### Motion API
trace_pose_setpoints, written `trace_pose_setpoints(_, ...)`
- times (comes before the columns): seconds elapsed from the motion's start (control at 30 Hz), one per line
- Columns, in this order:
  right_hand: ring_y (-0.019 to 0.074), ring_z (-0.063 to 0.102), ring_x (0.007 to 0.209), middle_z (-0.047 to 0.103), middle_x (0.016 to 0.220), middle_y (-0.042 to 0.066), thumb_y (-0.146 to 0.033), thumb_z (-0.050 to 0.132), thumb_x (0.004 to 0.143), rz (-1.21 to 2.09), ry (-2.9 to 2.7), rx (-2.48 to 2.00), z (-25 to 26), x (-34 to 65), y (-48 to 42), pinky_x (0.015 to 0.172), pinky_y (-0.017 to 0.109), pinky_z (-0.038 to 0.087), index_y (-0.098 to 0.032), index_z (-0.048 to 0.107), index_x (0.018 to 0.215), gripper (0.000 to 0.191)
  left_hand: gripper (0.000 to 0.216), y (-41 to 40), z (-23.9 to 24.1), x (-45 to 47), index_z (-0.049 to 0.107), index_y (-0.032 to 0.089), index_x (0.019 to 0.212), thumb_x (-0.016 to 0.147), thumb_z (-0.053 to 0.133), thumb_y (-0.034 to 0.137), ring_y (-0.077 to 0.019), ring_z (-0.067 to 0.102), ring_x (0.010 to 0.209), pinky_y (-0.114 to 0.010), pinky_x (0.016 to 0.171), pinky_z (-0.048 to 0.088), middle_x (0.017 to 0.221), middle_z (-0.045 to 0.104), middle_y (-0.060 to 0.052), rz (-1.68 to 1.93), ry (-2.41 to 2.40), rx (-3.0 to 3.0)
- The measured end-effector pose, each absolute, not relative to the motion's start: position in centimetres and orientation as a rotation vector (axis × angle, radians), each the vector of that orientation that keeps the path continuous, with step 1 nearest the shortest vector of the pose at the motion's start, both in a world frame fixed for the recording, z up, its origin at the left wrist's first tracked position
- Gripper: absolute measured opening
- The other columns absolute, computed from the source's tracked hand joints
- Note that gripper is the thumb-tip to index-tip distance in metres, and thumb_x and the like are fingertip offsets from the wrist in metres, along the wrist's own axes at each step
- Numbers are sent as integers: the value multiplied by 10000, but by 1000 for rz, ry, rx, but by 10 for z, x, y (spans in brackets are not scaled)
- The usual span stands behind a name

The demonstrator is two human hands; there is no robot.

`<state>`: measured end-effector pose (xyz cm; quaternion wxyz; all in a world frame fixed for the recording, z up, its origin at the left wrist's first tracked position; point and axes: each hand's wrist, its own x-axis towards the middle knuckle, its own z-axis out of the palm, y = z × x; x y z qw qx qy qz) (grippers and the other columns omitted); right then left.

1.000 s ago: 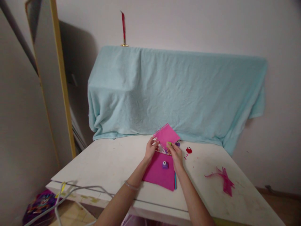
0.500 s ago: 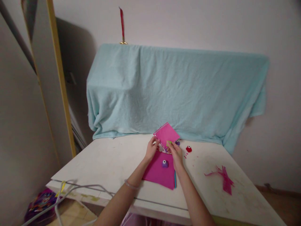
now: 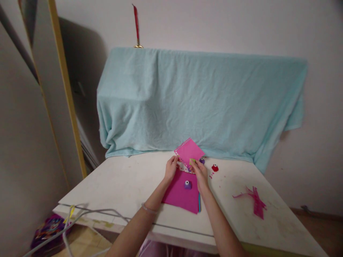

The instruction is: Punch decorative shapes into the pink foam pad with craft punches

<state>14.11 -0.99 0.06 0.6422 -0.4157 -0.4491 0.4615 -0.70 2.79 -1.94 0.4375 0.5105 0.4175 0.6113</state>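
A pink sheet of paper (image 3: pixel 190 151) with a row of small holes along two edges is tilted up between my hands. My left hand (image 3: pixel 170 169) pinches its left corner. In my right hand (image 3: pixel 200 174) is a small green craft punch (image 3: pixel 192 161), mostly covered by the fingers, at the sheet's lower edge. Below lies a stack of magenta paper (image 3: pixel 180 196) with blue sheets under it. A purple craft punch (image 3: pixel 187 184) sits on the stack. Just behind my right hand is another purple punch (image 3: pixel 202 161), and a red punch (image 3: pixel 214 167) stands further right.
Pink netting scraps (image 3: pixel 255 203) lie on the white table (image 3: pixel 128 182) at right, with tiny pink bits near the red punch. A light blue cloth (image 3: pixel 200 103) hangs behind. Grey cables (image 3: pixel 104 210) cross the front left edge.
My left hand's fingers have shifted slightly at the sheet's left corner and closed closer together. The camera view has moved a little; the other things lie as before.
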Motion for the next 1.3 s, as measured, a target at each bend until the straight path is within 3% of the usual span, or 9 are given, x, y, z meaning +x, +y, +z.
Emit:
trace_pose_setpoints(0.33,132,471,568,580,642,0,-501,693,766,1046,-1059,-954,-1,143,-9,524,247,361,-171,711,977,392,349,23,-14,-8,622,161,786,819,551,501,-118,520,529,-234,526,429,724,618,-15,1505,1091,1308)
trace_pose_setpoints(0.67,136,477,559,583,628,-10,-523,713,732,1047,-1050,-976,5,141,-13,517,248,358,-186,703,875,366,260,22,-14,-8,624,165,785,802,557,416,-126,533,541,-234,532,434,729,627,-18,1500,1113,1302)
trace_pose_setpoints(1.3,150,524,605,640,700,10,-555,716,708,1007,-1050,-1005,4,141,-12,539,246,390,-178,711,927,436,333,9,2,-4,629,176,920,864,530,489,-116,518,570,-218,545,417,804,635,-17,1555,1022,1350)
